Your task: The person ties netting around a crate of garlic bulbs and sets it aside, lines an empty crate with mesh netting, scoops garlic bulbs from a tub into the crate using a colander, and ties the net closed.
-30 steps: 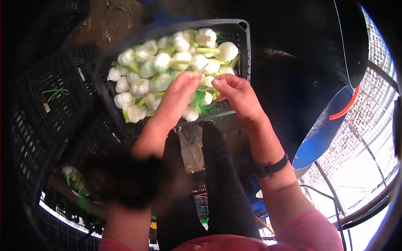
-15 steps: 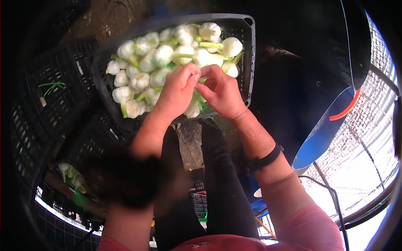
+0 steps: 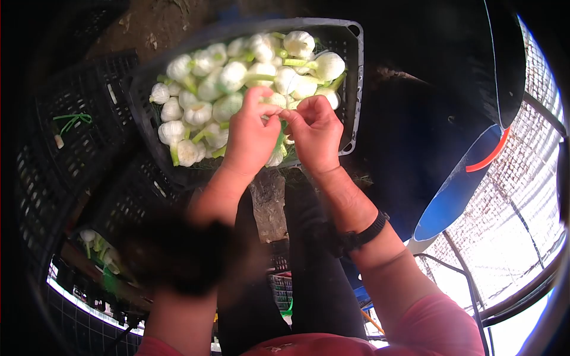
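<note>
My left hand (image 3: pixel 252 135) and my right hand (image 3: pixel 316 132) meet fingertip to fingertip over the near side of a black crate (image 3: pixel 358 89). Both are closed in a pinch; what lies between the fingers is too small to make out. Beneath them, white bulbs with short green stems (image 3: pixel 198 113) fill the crate. Green netting (image 3: pixel 279 142) shows between my hands, partly hidden by them. A dark watch is on my right wrist.
Black crates (image 3: pixel 89 113) stand at the left, one with a green string (image 3: pixel 74 120) on it. More bulbs (image 3: pixel 101 246) lie at the lower left. On the right are a blue container (image 3: pixel 454 196) with a red-orange rim piece and a bright mesh wall. A dark blurred shape covers the lower left.
Both hands have come together from slightly apart, and the right fingers have closed toward the left ones. The right forearm has moved a little left. The crate appears slightly higher and further right.
</note>
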Demonstrator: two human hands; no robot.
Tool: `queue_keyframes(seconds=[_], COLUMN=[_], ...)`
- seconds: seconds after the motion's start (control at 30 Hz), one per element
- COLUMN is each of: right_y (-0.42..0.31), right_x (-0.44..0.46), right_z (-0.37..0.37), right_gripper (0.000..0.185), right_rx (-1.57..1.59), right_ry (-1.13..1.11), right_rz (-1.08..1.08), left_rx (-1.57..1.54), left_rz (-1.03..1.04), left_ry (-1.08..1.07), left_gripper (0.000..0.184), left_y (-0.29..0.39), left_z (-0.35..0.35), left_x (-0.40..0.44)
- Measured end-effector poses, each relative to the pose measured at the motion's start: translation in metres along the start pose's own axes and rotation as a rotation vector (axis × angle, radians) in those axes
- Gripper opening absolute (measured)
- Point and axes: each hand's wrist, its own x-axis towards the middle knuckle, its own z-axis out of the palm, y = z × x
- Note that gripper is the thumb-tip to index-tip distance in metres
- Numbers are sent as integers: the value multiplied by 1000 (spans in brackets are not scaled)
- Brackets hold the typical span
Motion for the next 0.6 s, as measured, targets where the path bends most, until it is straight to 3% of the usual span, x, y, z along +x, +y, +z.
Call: queue_keyframes(seconds=[0.07,0.23,0.37,0.43,0.53,0.57,0.6], right_y=[0,6,2,-12,-7,-5,-8], right_x=[-3,-2,1,10,19,21,21], right_z=[-1,-8,-13,-20,-32,-34,-34], right_gripper=[9,7,9,12,14,14,15], right_rx=[-88,-386,-469,51,336,474,443], right_ry=[53,7,-81,-391,-556,-642,-631], right_rz=[-19,-432,-490,278,521,627,600], left_rx=[8,45,95,81,34,81,131], left_rz=[51,165,212,211,191,271,350], left_ry=[49,104,106,117,102,113,125], left_gripper=[33,30,30,30,20,16,12], left_y=[-6,-8,-12,-17,-23,-25,-25], left_z=[3,6,6,7,8,7,6], left_x=[1,-4,-4,-3,-1,-1,-1])
